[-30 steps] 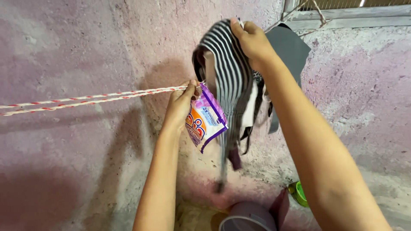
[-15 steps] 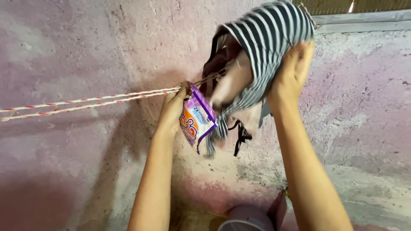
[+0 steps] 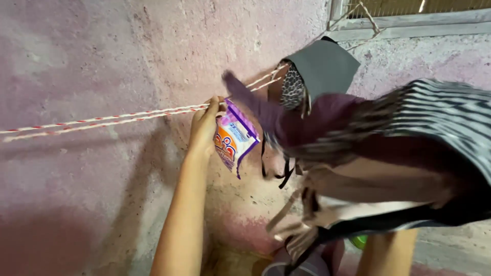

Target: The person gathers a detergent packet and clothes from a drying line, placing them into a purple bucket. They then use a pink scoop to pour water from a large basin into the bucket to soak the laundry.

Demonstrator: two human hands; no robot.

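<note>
My left hand (image 3: 204,125) is raised to a red-and-white twisted rope (image 3: 102,120) strung along the pink wall. It grips the rope together with the top of a purple, orange and white sachet (image 3: 234,140) that hangs below it. A bundle of clothes (image 3: 440,112), striped black and white with maroon and pale pieces and loose straps, fills the right side close to the camera. My right hand is hidden under this bundle; only my right forearm (image 3: 388,253) shows at the bottom. A dark grey cloth (image 3: 322,66) and a speckled piece (image 3: 293,87) still hang on the rope.
The rough pink wall (image 3: 76,194) is close ahead. A grey window frame (image 3: 409,25) runs along the top right, where the rope is tied. Below, a grey bucket rim (image 3: 312,263) and a green object (image 3: 360,240) sit on the floor.
My right hand lifted the striped bundle off the rope and swung it right and toward the camera, uncovering the grey cloth. My left hand stayed on the rope with the sachet.
</note>
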